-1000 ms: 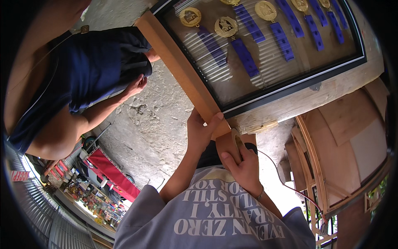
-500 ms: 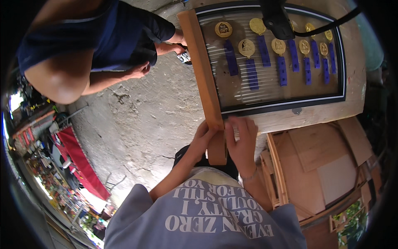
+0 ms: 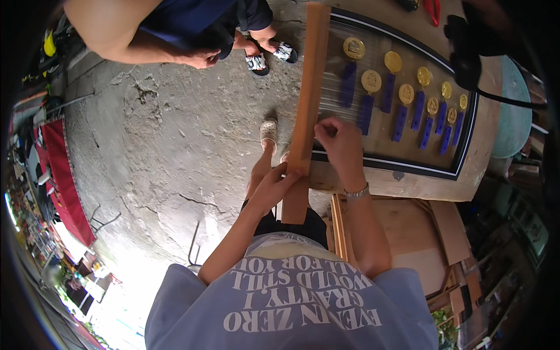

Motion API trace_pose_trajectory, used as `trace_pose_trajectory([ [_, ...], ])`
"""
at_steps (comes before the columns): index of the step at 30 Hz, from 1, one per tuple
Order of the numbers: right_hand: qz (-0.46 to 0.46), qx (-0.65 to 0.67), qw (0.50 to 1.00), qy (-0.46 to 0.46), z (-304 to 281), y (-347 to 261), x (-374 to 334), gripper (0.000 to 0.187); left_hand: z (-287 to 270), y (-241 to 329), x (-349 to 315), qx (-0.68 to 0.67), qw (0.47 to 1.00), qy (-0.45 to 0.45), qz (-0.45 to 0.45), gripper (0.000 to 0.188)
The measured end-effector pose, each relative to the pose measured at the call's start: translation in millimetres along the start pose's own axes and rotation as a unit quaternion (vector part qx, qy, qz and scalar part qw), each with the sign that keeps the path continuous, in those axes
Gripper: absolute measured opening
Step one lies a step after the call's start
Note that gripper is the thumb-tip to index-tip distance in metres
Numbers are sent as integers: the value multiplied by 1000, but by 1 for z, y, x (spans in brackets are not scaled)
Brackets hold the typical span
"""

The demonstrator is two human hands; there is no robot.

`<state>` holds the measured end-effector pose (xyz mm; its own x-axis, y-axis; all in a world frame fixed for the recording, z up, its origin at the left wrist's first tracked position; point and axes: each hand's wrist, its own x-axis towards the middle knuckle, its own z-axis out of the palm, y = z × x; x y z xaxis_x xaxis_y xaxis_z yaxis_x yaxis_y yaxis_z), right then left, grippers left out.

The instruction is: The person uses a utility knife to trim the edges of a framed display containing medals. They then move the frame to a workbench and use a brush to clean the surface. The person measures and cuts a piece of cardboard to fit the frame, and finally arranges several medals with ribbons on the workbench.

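A wide strip of brown packing tape (image 3: 309, 76) runs along the left side of a black display frame (image 3: 402, 164). Inside the frame several gold medals (image 3: 371, 82) hang above purple ribbons (image 3: 400, 122), under a clear, shiny covering. My left hand (image 3: 274, 185) grips the tape low down, thumb on top, just above the hanging tape roll (image 3: 294, 207). My right hand (image 3: 340, 143) is closed in a pinch at the tape's right edge, over the frame's lower left corner. Whatever lies between its fingertips is too small to make out.
The frame lies on a wooden table (image 3: 431, 189). Wooden panels (image 3: 429, 227) stand below it on the right. Another person (image 3: 192, 35) stands at the upper left on the concrete floor (image 3: 169, 140). A dark object with a cable (image 3: 466, 64) overhangs the frame's right side.
My right hand has moved up along the tape from near the roll and closed into a pinch. My left hand still holds the tape. The whole view has shifted.
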<state>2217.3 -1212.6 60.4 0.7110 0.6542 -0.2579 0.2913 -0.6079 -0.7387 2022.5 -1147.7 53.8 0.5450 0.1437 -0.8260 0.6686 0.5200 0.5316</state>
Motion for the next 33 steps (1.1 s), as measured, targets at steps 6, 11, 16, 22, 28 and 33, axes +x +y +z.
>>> trace_pose_trajectory([
  [6, 31, 31, 998, -49, -19, -13, 81, 19, 0, -5, 0, 6, 1000, 12, 23, 46],
  [11, 15, 110, 993, -50, -32, -12, 150, 20, 2, -15, 1, -41, 998, 19, 44, 48],
  [16, 6, 170, 985, -42, -35, -14, 193, 18, 5, -5, -2, -27, 998, 30, 45, 50],
  [22, -17, 165, 986, -19, -40, -18, 220, 22, 5, -15, -2, -1, 995, 55, 78, 50],
  [28, -7, 110, 994, 7, -40, -18, 235, 24, 4, -8, -5, -17, 998, 44, 50, 51],
  [33, -30, 121, 992, -2, -42, -21, 228, 27, 3, -14, -2, -38, 997, 28, 56, 52],
])
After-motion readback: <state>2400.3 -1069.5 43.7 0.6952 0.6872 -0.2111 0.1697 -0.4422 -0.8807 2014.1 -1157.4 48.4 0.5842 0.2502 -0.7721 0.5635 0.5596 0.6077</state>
